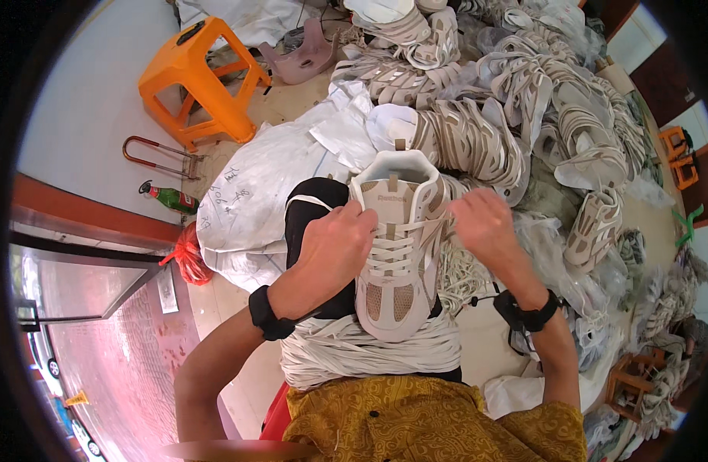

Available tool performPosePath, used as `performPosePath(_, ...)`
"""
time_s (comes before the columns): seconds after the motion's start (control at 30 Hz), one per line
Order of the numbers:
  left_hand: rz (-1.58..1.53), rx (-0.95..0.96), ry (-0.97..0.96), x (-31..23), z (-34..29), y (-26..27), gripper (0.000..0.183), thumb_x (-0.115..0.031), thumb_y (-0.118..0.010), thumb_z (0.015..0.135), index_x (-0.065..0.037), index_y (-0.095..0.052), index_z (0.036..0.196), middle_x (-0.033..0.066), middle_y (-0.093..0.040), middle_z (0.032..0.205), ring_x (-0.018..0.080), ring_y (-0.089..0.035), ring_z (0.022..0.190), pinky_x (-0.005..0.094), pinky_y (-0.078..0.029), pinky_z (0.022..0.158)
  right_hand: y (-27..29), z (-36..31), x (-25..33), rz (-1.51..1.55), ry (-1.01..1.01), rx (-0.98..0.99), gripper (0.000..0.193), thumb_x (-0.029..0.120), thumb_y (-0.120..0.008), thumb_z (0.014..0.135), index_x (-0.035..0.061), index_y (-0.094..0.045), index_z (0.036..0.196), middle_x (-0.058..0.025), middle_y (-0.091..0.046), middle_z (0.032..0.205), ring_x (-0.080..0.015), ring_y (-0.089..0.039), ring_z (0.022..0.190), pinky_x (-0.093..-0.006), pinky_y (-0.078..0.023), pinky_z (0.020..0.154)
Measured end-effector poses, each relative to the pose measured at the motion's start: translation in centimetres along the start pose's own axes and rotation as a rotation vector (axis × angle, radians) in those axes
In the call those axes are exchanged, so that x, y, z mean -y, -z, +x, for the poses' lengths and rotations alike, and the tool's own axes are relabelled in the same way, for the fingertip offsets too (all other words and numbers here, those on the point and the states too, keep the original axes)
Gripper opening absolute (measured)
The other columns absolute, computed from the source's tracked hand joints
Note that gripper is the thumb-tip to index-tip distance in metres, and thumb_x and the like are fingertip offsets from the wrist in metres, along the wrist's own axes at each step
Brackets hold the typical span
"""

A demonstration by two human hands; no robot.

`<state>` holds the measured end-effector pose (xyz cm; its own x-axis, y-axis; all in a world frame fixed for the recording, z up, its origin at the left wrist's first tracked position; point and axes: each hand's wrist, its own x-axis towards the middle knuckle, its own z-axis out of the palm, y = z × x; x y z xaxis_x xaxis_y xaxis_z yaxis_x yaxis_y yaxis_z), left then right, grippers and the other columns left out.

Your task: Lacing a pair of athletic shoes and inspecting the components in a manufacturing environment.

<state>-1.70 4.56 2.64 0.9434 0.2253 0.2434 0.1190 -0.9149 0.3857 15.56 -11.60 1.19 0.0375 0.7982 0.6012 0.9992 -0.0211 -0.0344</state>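
A beige and white sneaker (396, 300) rests on my lap, its toe pointing toward me. White shoelace (391, 258) criss-crosses its front up toward the tongue (392, 196). My left hand (332, 245) is closed in a pinch at the left upper eyelets, and a loose lace strand (307, 200) trails over my dark-clad knee beside it. My right hand (483, 227) is raised just right of the shoe, fingers pinched on lace running out from the top eyelets. Both fingertips are partly hidden. Below the toe, a thick bundle of white laces (369, 354) lies across my lap.
Rows of similar sneakers (477, 138) pile up ahead and to the right. A white woven sack (254, 192) lies left of my knees. Beyond it stand an orange stool (204, 81) and a green bottle (173, 199). A red plastic bag (190, 258) sits by the doorway.
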Motion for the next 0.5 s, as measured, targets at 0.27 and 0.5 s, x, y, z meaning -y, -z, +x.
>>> performPosePath(0.27, 0.053, -0.112, 0.041, 2.3, -0.7, 1.3, 0.025, -0.003, -0.060, 0.069, -0.005, -0.052, 0.092, 0.0112, -0.051, 0.084, 0.0295, -0.056, 0.070, 0.0360, -0.047, 0.057, -0.7, -1.2, -0.8, -0.066, -0.065, 0.153, 0.007, 0.010, -0.056, 0.057, 0.0088, -0.050, 0.054, -0.0043, -0.047, 0.058, -0.0206, -0.051, 0.060, -0.0335, -0.042, 0.055)
performPosePath(0.5, 0.248, 0.073, -0.070, 3.9, -0.4, 0.9, 0.013, -0.004, -0.055, 0.071, -0.004, -0.053, 0.083, 0.0113, -0.048, 0.083, 0.0281, -0.055, 0.068, 0.0350, -0.045, 0.054, -0.4, -2.2, -2.5, 0.390, -0.651, 0.226, 0.008, 0.008, -0.055, 0.058, 0.0042, -0.060, 0.063, -0.0052, -0.054, 0.051, -0.0175, -0.050, 0.045, -0.0303, -0.039, 0.044)
